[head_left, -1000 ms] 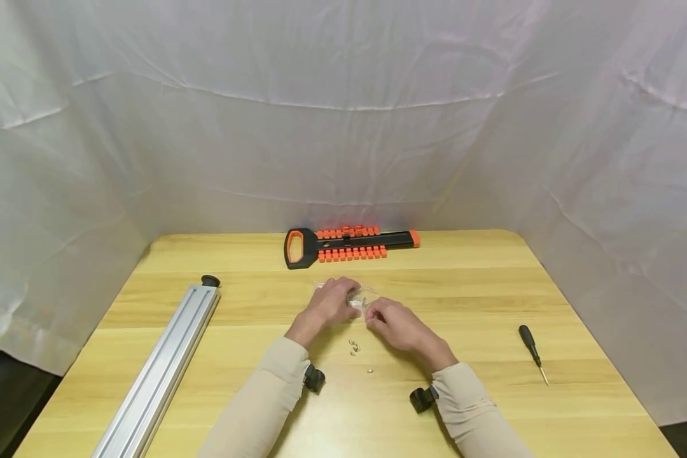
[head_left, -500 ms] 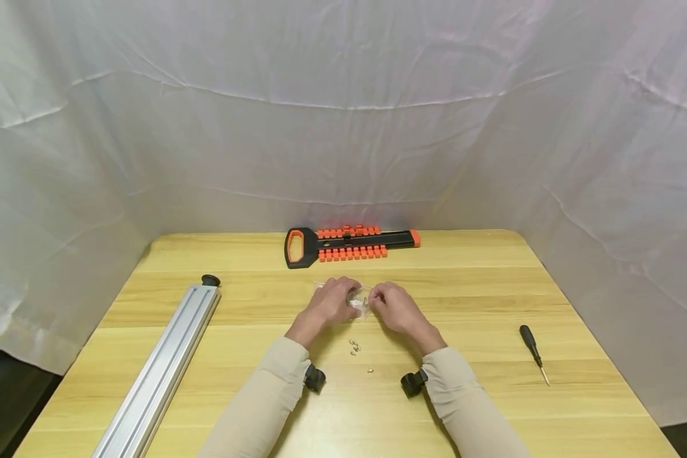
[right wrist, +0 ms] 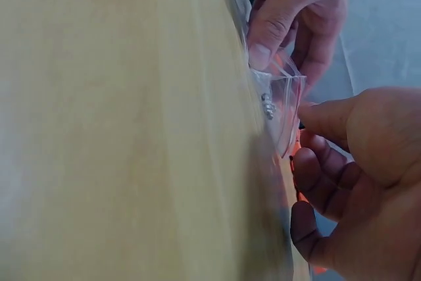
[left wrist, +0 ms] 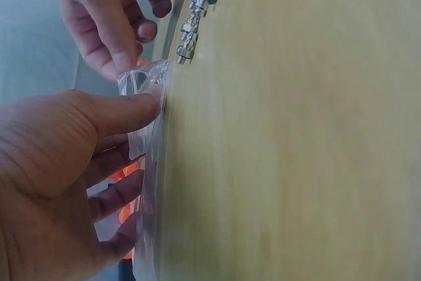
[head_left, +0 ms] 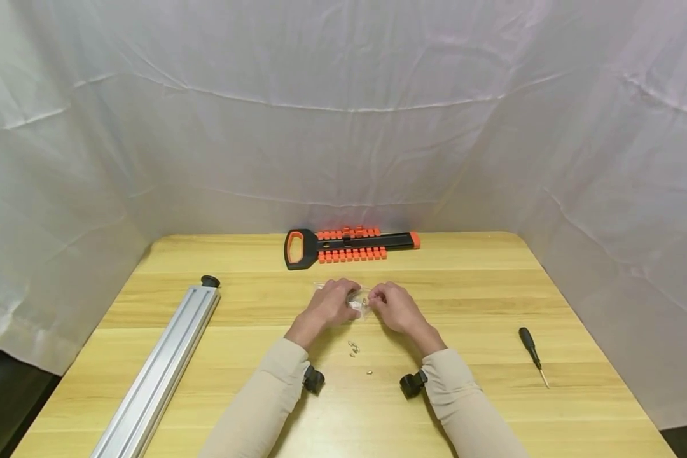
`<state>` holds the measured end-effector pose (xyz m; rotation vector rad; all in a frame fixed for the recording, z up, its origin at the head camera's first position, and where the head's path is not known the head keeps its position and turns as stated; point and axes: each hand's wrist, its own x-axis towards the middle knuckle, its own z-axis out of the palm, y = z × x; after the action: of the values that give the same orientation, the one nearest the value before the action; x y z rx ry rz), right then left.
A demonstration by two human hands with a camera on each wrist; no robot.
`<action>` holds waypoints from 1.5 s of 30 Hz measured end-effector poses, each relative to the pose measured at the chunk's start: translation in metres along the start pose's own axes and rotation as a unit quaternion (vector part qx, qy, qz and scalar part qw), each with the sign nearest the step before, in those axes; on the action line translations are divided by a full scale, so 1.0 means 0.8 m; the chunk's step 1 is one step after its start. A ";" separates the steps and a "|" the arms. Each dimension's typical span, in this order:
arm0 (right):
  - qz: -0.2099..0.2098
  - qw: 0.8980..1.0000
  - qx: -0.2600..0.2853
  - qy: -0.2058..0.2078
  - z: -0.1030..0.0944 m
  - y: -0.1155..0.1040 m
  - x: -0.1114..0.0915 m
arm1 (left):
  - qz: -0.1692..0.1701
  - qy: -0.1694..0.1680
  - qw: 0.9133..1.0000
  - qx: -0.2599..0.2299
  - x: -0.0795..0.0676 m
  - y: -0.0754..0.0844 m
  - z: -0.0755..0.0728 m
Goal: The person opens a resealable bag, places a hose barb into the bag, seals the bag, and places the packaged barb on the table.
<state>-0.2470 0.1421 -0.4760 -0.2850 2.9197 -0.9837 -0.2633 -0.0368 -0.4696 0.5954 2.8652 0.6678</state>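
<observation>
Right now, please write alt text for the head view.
A left hand holds a clear bag at a wooden table, right hand at its edge; small metal parts lie nearer the camera. Silver rail left, screwdriver right, black-orange tool behind.

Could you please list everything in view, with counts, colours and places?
Clear plastic zip bag: one, transparent, between the hands, metal pieces inside
Small loose metal fittings: several, silver, on the table nearer the person than the bag
Long grooved metal rail: one, silver, table's left
Round knob: one, black, rail's far end
Handled toothed plastic tool: one, black and orange, far edge
Screwdriver: one, black handle, table's right
Wood-grain table: one, yellowish
Fabric curtain: count unclear, pale grey, behind and both sides
Left hand, right hand: at the bag
Sleeves: two, beige
Wrist cameras: two, black
</observation>
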 end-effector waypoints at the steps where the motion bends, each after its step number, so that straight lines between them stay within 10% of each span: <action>1: -0.002 1.000 -0.001 0.001 0.000 0.001 -0.001 | 0.000 0.000 1.000 0.002 0.000 0.000 0.000; 45: -0.170 0.975 -0.060 -0.132 0.008 -0.021 -0.054 | -0.007 0.002 1.000 -0.007 -0.001 0.000 0.000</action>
<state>-0.2010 0.1333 -0.4715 -0.8730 2.7389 -0.7283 -0.2626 -0.0371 -0.4693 0.5723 2.8639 0.6873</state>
